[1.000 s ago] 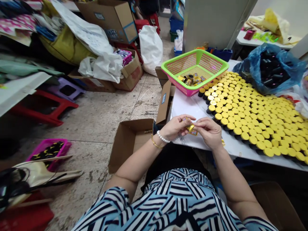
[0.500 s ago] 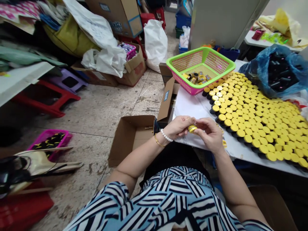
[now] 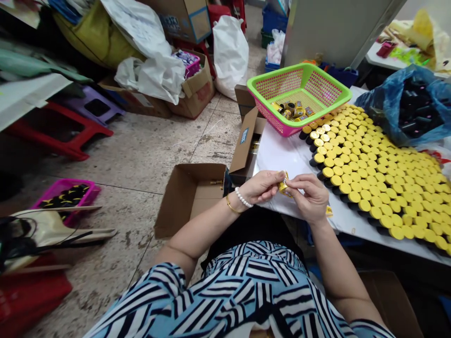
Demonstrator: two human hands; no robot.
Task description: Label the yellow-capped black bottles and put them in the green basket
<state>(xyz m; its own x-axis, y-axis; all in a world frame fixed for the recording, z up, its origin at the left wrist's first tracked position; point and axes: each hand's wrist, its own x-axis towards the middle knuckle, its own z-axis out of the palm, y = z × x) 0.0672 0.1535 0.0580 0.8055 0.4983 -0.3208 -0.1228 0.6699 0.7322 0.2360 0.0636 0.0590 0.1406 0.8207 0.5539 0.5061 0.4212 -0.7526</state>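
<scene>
Over the near edge of the white table (image 3: 273,149), both my hands meet on a small yellow piece with printing (image 3: 283,187); its exact kind is too small to make out. My left hand (image 3: 265,186), with a pearl bracelet and a gold bangle at the wrist, pinches its left side between thumb and fingers. From the right, my right hand (image 3: 310,196) holds it with thumb and fingertips. Fingers hide part of the piece. Just right of my right hand, another yellow printed bit (image 3: 329,211) lies on the table.
Rows of black cylinders with yellow tops (image 3: 380,173) cover the table's right side. Behind stand a green and pink basket (image 3: 259,105) with small yellow-and-black pieces and a blue plastic bag (image 3: 384,94) of black items. Open cardboard boxes (image 3: 176,197) sit left of the table.
The yellow piece has turned in my fingers and shows a different side. My right fingertips have shifted on it. The view has moved slightly.
</scene>
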